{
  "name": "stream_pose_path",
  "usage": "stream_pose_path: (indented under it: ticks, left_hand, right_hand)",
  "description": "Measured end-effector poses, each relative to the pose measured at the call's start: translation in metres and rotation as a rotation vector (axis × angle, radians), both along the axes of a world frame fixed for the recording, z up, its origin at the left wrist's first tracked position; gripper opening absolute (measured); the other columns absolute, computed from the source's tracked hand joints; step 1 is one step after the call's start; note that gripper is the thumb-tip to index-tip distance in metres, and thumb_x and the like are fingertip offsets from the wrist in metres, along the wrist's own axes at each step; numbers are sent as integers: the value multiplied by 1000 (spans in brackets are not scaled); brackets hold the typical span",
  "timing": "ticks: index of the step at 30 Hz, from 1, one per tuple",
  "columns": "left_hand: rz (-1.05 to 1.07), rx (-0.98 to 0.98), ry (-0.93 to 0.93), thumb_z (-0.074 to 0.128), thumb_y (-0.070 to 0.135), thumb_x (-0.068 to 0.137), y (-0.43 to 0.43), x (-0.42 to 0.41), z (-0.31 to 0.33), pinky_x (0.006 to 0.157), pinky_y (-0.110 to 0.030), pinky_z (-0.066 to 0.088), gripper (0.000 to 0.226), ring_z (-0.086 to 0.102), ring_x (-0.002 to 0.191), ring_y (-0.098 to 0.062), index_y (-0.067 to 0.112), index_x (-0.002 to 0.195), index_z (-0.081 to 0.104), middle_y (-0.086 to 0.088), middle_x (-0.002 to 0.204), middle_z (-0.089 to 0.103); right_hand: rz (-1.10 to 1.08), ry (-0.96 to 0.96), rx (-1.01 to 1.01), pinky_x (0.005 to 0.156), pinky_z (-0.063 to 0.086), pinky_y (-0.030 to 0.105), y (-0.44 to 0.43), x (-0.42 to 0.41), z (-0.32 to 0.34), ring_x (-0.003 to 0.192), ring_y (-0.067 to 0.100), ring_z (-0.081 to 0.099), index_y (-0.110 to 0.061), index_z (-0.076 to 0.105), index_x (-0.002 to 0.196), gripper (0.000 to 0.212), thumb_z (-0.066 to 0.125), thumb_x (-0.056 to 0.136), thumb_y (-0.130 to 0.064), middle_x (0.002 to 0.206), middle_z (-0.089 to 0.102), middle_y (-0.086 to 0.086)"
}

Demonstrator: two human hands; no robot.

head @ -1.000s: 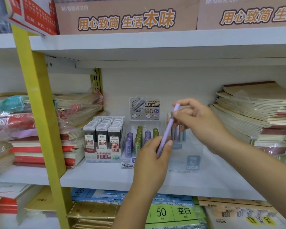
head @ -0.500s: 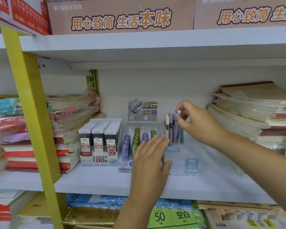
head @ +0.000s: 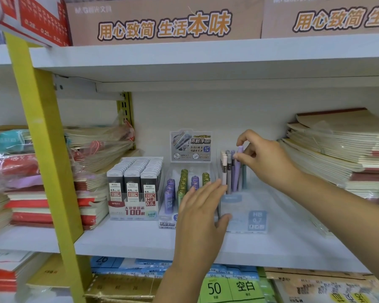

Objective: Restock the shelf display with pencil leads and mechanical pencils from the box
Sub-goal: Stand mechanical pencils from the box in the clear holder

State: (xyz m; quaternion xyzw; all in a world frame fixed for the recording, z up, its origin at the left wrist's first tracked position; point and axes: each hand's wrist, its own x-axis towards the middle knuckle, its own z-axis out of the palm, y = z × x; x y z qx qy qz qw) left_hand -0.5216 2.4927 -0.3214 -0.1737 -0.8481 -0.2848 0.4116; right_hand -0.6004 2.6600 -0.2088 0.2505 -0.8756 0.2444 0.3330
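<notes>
**A:** Entry one: what change is to be logged?

**B:** Purple pencil (head: 237,171). A second ago it was held slanted between both hands in front of the display. It is now stood upright in the back row of the clear stand (head: 243,206), among white, grey and teal ones. One unit is counted as nearly stocked.

**A:** Hands?

**B:** Right hand (head: 266,159): the pencil's cap is pinched between thumb and curled fingers, and release is not yet made. Left hand (head: 202,207): taken off the pencil, nothing held, fingers straight and together. It is laid at the stand's front left corner and is judged to be steadying it.

**A:** Where is the stand placed?

**B:** Mid-shelf (head: 129,239), set towards the front edge, just right of the tubes (head: 170,193). The stand's front part looks unfilled, so more pencils are judged to be needed. The supply box is not seen.

**A:** Writing to be recorded?

**B:**
- Stand front: "HB 0.7".
- Lead packs (head: 134,184), left of the tubes: "0.5", "HB", "100".
- Tubes: "07 2B".
- Card (head: 191,145) behind the tubes: "不脏手铅芯".
- Cartons (head: 162,22) overhead: "M&G", "用心致简 生活本味".
- Green tag (head: 230,288) below: "50", "空白".
</notes>
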Motion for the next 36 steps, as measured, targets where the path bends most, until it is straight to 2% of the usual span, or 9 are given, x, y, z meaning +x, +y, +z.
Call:
stream_pose_path:
  ticks: [5, 9, 16, 19, 24, 27, 30, 32, 36]
  left_hand:
    - [-25, 10, 9, 80, 28, 81, -2, -1, -2, 120, -20, 10, 64, 21, 129, 21, 30, 139, 54, 26, 143, 42]
    - [-38, 15, 22, 81, 26, 79, -2, -3, -3, 119, -20, 11, 65, 25, 129, 18, 29, 138, 55, 21, 142, 48]
    - [-71, 6, -22, 78, 26, 83, -5, -3, 1, 118, -12, 4, 65, 12, 129, 29, 32, 142, 50, 27, 143, 36]
    - [-68, 28, -28, 72, 25, 89, -7, 8, 4, 117, -12, 11, 65, 18, 134, 18, 34, 146, 42, 29, 144, 34]
    - [-74, 23, 63, 56, 30, 92, -22, 61, -30, 93, -5, 33, 31, 48, 101, 4, 27, 122, 63, 24, 109, 54]
    - [-170, -44, -283, 54, 32, 92, -43, 100, -89, 76, -15, 48, 28, 57, 86, -1, 27, 117, 66, 18, 101, 59]
    - [-189, -103, -780, 60, 30, 96, -58, 124, -158, 80, -21, 52, 31, 59, 98, -1, 28, 127, 62, 11, 119, 59]
    - [-167, -89, -1034, 62, 29, 96, -61, 134, -205, 84, -17, 45, 39, 60, 107, -9, 24, 134, 57, 4, 129, 56]
    - [-117, 87, -1389, 64, 30, 95, -62, 143, -294, 85, -10, 36, 53, 56, 120, -18, 20, 144, 45, -3, 139, 53]
  right_hand:
    - [-43, 44, -24, 69, 48, 34, -2, 2, -3, 78, 19, 60, -19, 59, 95, 10, 64, 88, -23, 74, 68, -3]
    - [-111, 143, 87, 76, 38, 32, -2, 0, -3, 96, 25, 53, -12, 67, 108, 18, 61, 91, -17, 89, 67, 3]
    - [-217, -5, 187, 90, 34, 33, 2, -3, -6, 111, 29, 42, -25, 62, 127, 34, 58, 94, -25, 110, 55, 11]
    - [-153, 35, 43, 93, 31, 27, 7, 23, -6, 115, 22, 40, -23, 47, 140, 45, 54, 96, -18, 118, 52, 6]
    - [214, 53, -388, 64, 43, 13, 20, 122, -45, 77, 8, 57, -36, 57, 112, 28, 51, 94, -16, 88, 61, -12]
    - [309, -127, -420, 58, 47, 24, 20, 166, -120, 66, 16, 58, -39, 59, 102, 20, 49, 90, -27, 82, 64, -8]
    - [243, -541, -311, 61, 46, 33, 6, 176, -215, 68, 17, 58, -44, 57, 98, 16, 51, 92, -31, 81, 63, -9]
    - [168, -854, -87, 75, 48, 34, -5, 171, -278, 85, 16, 59, -41, 55, 110, 21, 53, 96, -25, 98, 60, -14]
    - [-15, -1204, 30, 96, 44, 34, -13, 178, -385, 113, 22, 55, -18, 39, 141, 46, 52, 98, -28, 130, 54, 8]
